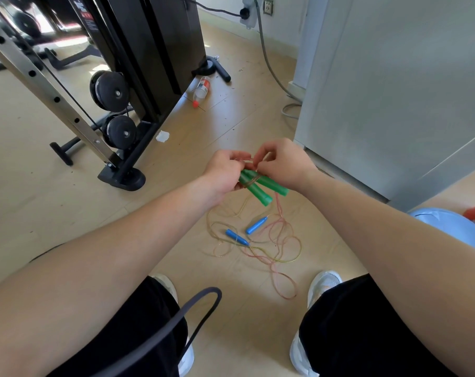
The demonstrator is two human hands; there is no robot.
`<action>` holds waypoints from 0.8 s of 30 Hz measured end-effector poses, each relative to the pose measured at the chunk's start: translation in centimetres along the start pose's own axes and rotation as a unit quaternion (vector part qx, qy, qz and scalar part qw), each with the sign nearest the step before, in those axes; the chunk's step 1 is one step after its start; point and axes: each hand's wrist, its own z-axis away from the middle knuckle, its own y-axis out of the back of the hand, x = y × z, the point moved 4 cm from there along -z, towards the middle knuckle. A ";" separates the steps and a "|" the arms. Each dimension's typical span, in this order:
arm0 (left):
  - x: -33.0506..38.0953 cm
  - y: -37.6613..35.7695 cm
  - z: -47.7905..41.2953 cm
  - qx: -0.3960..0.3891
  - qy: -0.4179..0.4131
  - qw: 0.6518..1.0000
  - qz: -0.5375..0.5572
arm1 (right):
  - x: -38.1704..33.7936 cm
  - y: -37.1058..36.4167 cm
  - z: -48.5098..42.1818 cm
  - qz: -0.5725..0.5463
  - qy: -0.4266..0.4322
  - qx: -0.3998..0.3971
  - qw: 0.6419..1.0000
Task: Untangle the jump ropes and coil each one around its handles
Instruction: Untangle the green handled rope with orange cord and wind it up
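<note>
**2 green handles held in both hands, blue-handled rope on the floor**

The person's left hand (pixel 225 170) has its fingers curled round the upper ends of 2 translucent green plastic jump-rope handles (pixel 260 187), holding them side by side with their open ends pointing down toward the person. The right hand (pixel 285 164) is just beside it, thumb and fingertips pinching a thin pinkish cord (pixel 278 206) at the top of the handles. A few turns of cord cross the middle of the green pair, and 1 strand hangs from them to the floor.

Below the hands, on the pale wooden floor (pixel 40 202), loose loops of pink and yellowish cord (pixel 285 242) lie tangled together. 2 small blue plastic handles (pixel 256 225) lie among the loops, near each other but apart.

The person sits with black trousers and white shoes (pixel 324 285) either side of the tangle; a dark grey strap (pixel 203 297) loops over the left knee. Farther off, a clear plastic bottle with a red cap (pixel 201 89) lies by the foot of a black exercise machine (pixel 149 63). A grey cabinet (pixel 394 91) stands to the right, and a light blue rounded object (pixel 454 229) shows behind the right forearm.
</note>
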 end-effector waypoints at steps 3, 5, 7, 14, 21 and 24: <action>-0.1 0.1 0.1 0.013 0.018 0.999 0.028 | -0.2 -0.2 0.3 0.044 0.018 0.039 0.998; -0.1 0.1 0.0 0.022 0.022 0.999 0.036 | -0.2 -0.5 0.4 0.068 0.024 0.057 0.996; -0.2 0.1 -0.2 0.024 0.023 0.998 0.048 | -0.3 -0.8 0.4 0.098 0.033 0.067 0.992; -0.1 0.3 -0.1 -0.014 0.024 0.997 0.073 | 0.0 -0.5 -0.1 0.131 0.082 0.033 0.987; -0.3 0.1 0.0 -0.052 -0.013 0.994 0.096 | 0.4 -0.4 -0.2 0.121 0.078 0.045 0.989; -0.7 -0.4 0.2 -0.071 -0.026 0.992 0.101 | 0.8 -0.3 -0.3 0.105 0.068 0.048 0.991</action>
